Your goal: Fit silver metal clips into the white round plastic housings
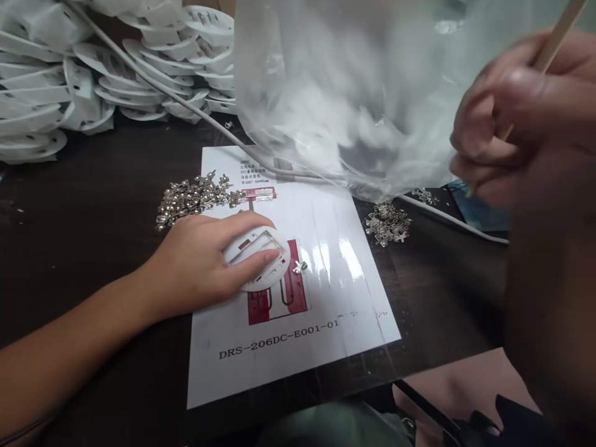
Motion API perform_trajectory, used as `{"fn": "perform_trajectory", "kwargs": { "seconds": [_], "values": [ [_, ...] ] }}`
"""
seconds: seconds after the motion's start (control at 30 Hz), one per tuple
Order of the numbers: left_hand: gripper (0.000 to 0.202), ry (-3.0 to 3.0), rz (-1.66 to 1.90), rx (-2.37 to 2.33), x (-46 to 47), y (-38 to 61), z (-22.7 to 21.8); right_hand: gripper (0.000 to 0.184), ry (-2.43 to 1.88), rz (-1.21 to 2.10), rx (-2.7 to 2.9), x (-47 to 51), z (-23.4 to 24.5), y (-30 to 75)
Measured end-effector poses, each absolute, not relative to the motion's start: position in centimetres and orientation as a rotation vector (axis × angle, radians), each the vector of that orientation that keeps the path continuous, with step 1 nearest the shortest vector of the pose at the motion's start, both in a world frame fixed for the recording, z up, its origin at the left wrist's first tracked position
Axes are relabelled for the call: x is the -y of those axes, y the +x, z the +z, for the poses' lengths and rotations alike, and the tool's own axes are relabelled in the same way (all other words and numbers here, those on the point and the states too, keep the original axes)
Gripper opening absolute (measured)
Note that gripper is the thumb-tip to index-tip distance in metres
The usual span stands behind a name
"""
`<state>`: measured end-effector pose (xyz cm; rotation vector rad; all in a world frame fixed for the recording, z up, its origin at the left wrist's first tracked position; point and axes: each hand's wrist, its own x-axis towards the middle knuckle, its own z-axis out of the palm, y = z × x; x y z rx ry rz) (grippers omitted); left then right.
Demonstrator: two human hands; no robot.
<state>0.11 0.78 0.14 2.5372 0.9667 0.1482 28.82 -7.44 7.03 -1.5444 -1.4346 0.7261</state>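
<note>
Left grip (205, 264): clamped on round white plastic disc (251, 243), centre frame.
Right grip (510, 124): closed around thin wooden stick (559, 31), upper right.
Handling: disc likely light, stiff, slick; take the rim.

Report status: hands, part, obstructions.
Left hand grips round white plastic part on printed sheet. Right hand raised, holding wooden stick. Loose metal clip beside part; plastic bag behind.

I am resting my left hand (205, 264) palm down, its forearm (84, 335) reaching in from the lower left, fingers loosely extended. I am holding my right hand (516, 124) high and close, fingers pinching tight.
</note>
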Motion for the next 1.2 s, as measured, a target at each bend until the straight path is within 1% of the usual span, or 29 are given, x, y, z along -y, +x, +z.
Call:
{"fn": "perform_trajectory", "kwargs": {
  "seconds": [0.03, 0.07, 0.13, 0.2, 0.23, 0.33, 0.43, 0.57, 0.83, 1.03, 1.2],
  "values": [
    [0.04, 2.537, 0.139, -0.96, -0.8, 0.1, 0.1, 0.01, -1.583, 0.652, 1.475, 7.8, 7.5, 29.3],
    [0.041, 2.534, 0.136, -0.961, -0.7, 0.2, 0.1, 0.009, -1.636, 0.587, 1.545, 8.0, 7.9, 29.8],
    [0.042, 2.518, 0.144, -0.99, -0.6, 0.3, 0.2, 0.016, -1.78, 0.528, 1.77, 8.1, 8.0, 30.6],
    [0.043, 2.493, 0.158, -1.032, -0.3, 0.5, 0.3, 0.024, -1.891, 0.636, 1.997, 7.8, 7.6, 31.1],
    [0.043, 2.484, 0.168, -1.049, -0.2, 0.6, 0.4, 0.024, -1.918, 0.705, 2.068, 7.5, 7.2, 31.2],
    [0.041, 2.484, 0.193, -1.057, 0.0, 0.7, 0.5, 0.019, -1.988, 0.836, 2.184, 6.6, 6.1, 30.9],
    [0.039, 2.498, 0.208, -1.04, 0.0, 0.6, 0.4, 0.013, -2.015, 0.877, 2.288, 6.1, 5.4, 30.3],
    [0.039, 2.513, 0.216, -1.028, -0.1, 0.5, 0.3, 0.008, -2.077, 0.872, 2.31, 6.0, 5.1, 29.9],
    [0.041, 2.485, 0.182, -1.058, 0.2, 0.7, 0.5, 0.011, -2.11, 0.887, 2.3, 5.9, 4.9, 30.0],
    [0.042, 2.515, 0.275, -1.035, 0.0, 0.6, -0.1, 0.012, -2.134, 0.895, 2.266, 6.0, 5.0, 29.9],
    [0.045, 2.516, 0.137, -1.016, -0.4, 0.6, 0.2, 0.014, -2.098, 0.887, 2.233, 6.2, 5.2, 30.0]
  ]
}}
